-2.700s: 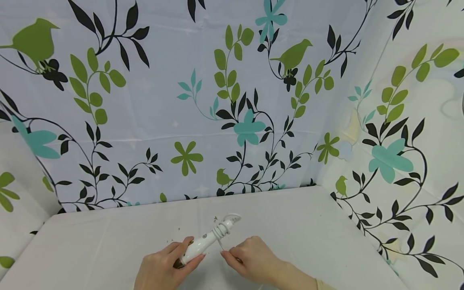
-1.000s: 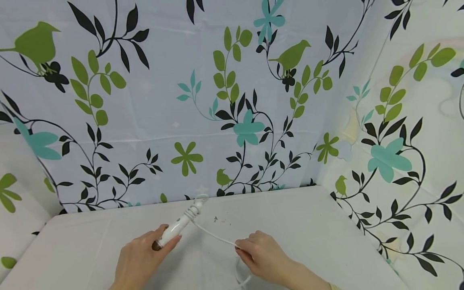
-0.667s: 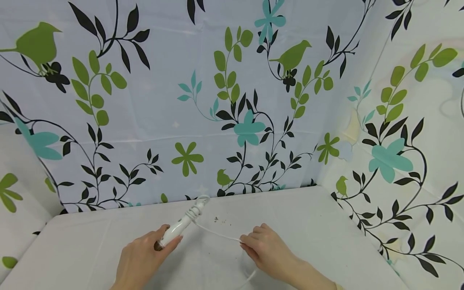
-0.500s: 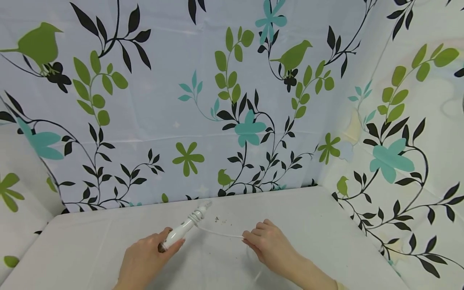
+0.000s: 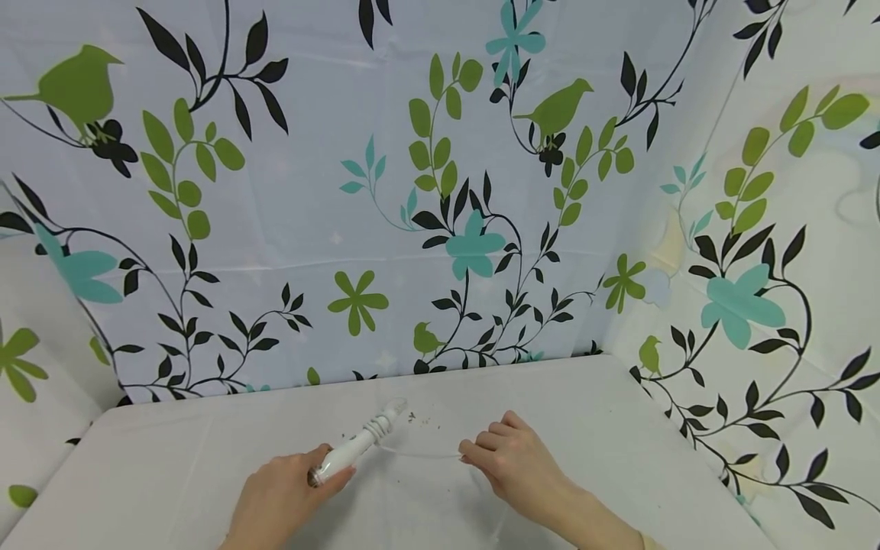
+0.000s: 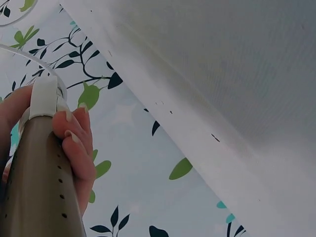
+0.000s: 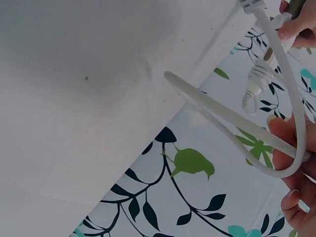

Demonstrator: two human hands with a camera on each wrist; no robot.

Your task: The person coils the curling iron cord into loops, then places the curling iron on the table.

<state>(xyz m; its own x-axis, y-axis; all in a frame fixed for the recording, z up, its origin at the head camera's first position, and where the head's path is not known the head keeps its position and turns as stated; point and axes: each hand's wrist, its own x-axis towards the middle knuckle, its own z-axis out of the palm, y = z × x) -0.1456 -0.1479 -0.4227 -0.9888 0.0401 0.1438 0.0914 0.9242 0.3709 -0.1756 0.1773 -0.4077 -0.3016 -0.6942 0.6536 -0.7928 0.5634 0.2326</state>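
Note:
My left hand (image 5: 282, 489) grips a white hair styling iron (image 5: 347, 454) near its brown end, thumb on one side and fingers on the other. In the left wrist view its brown barrel (image 6: 42, 173), dotted with small dark holes, runs toward the camera. White cord (image 5: 422, 456) is wound in several turns round the far part of the handle. From there it hangs in a shallow sag to my right hand (image 5: 516, 462), which pinches it. A loop of the cord (image 7: 224, 126) and a ribbed white cord end (image 7: 253, 5) hang before the right fingers in the right wrist view.
A white-covered table (image 5: 179, 458) lies under both hands, with small dark marks (image 5: 411, 416) near its middle. Behind it rises a cloth backdrop (image 5: 296, 191) printed with leaves and birds; a similar side panel (image 5: 791, 382) borders the right.
My hands have moved apart, drawing out cord between them. Over the last second the iron's far end has dipped nearer the table, and my right hand has shifted right and slightly away.

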